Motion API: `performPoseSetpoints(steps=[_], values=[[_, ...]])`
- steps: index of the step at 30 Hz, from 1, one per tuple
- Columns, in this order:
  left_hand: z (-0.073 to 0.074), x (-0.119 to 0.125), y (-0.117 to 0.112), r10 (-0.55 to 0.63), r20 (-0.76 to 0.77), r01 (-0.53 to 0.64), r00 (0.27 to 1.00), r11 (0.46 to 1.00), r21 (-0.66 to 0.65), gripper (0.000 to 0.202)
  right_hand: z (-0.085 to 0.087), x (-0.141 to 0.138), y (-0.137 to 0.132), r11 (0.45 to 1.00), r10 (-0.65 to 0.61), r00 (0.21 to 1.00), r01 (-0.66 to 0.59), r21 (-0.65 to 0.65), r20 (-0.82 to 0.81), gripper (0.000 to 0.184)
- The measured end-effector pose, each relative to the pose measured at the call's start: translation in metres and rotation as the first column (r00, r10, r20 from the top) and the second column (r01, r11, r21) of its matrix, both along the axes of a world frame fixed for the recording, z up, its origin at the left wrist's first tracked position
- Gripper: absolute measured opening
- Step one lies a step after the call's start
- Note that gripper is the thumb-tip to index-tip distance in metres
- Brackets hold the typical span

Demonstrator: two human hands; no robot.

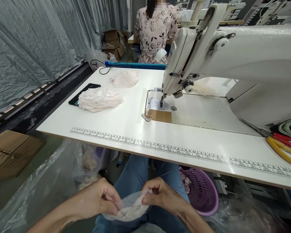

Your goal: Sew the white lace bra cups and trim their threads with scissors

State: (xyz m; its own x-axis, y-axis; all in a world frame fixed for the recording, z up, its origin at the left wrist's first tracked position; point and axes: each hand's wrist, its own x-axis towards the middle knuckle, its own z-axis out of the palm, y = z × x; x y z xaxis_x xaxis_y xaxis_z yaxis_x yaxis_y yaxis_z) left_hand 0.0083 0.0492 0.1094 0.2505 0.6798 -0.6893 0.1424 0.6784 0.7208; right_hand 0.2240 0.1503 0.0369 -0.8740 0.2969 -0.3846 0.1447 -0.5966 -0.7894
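Observation:
Over my lap, a piece of sheer white fabric with lace trim (131,210) is stretched between both hands. My left hand (104,199) pinches its left end, and my right hand (157,194) pinches the upper right edge between thumb and fingers. Both hands are below the front edge of the sewing table. On the tabletop at the left, a stack of cream lace pieces (99,98) lies partly over a dark phone-like flat object (74,100). Behind it rests a small pile of pale pink fabric (124,78).
A white sewing machine (184,61) stands on the white table (126,119), with a printed ruler (160,147) along its front. Yellow- and red-handled scissors (278,145) lie at the right. Below are a purple basket (205,191) and cardboard box (12,153). A person (155,32) sits beyond.

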Motion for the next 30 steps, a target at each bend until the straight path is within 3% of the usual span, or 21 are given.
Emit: performPoseSetpoints(steps=[7, 14, 20, 24, 30], values=[[-0.009, 0.010, 0.002, 0.017, 0.042, -0.019, 0.999, 0.998, 0.052, 0.025, 0.010, -0.006, -0.005, 0.990, 0.048, 0.998, -0.052, 0.128, 0.034, 0.035], [-0.026, 0.022, 0.001, 0.036, -0.138, -0.028, 0.990, 0.998, 0.063, 0.016, 0.009, -0.003, -0.003, 0.964, 0.058, 0.997, -0.067, 0.258, 0.040, 0.038], [-0.022, 0.019, 0.001, 0.012, -0.135, -0.009, 0.991, 1.000, 0.022, 0.016, 0.010, -0.004, -0.002, 0.924, 0.127, 0.992, -0.120, 0.362, 0.005, 0.040], [-0.018, 0.020, 0.002, 0.030, -0.116, -0.031, 0.993, 0.999, -0.007, 0.016, 0.011, -0.008, -0.004, 0.914, 0.096, 0.995, -0.101, 0.392, 0.032, 0.042], [-0.016, 0.014, -0.003, 0.037, -0.166, -0.042, 0.985, 0.999, -0.026, 0.016, 0.009, -0.007, -0.001, 0.937, 0.121, 0.991, -0.131, 0.325, 0.053, 0.043]])
